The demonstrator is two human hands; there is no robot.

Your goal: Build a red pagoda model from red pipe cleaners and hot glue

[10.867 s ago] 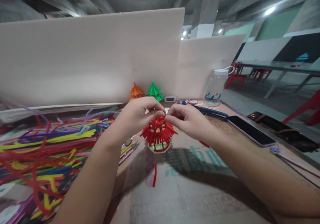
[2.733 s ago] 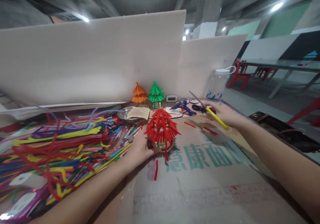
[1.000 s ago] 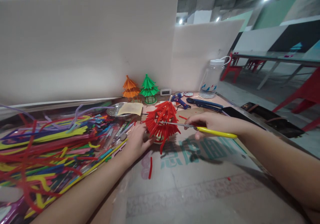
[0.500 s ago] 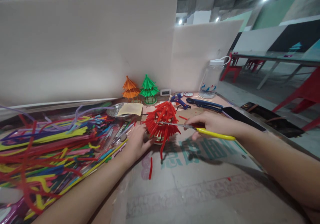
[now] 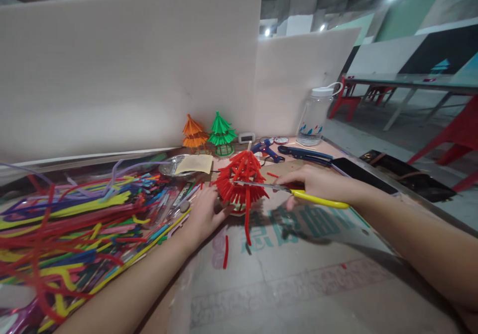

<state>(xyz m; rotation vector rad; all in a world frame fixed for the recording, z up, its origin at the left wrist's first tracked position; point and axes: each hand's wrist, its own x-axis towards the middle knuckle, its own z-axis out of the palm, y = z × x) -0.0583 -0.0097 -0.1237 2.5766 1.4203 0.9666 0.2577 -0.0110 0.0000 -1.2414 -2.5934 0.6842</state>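
Head cam: the red tiered model (image 5: 239, 194) sits about mid-picture on the printed board (image 5: 298, 294). Left hand (image 5: 203, 214)'s at its 8 o'clock, thumb and fingers grasping it low down near the base. Right hand (image 5: 317, 182), over at 3, has a yellow-handled tool (image 5: 319, 199) gripped, metal end across the model's front. One red strip (image 5: 247, 219) dangles toward 6. Green model (image 5: 222, 134)'s at 11, glue gun (image 5: 266, 148) around 1.
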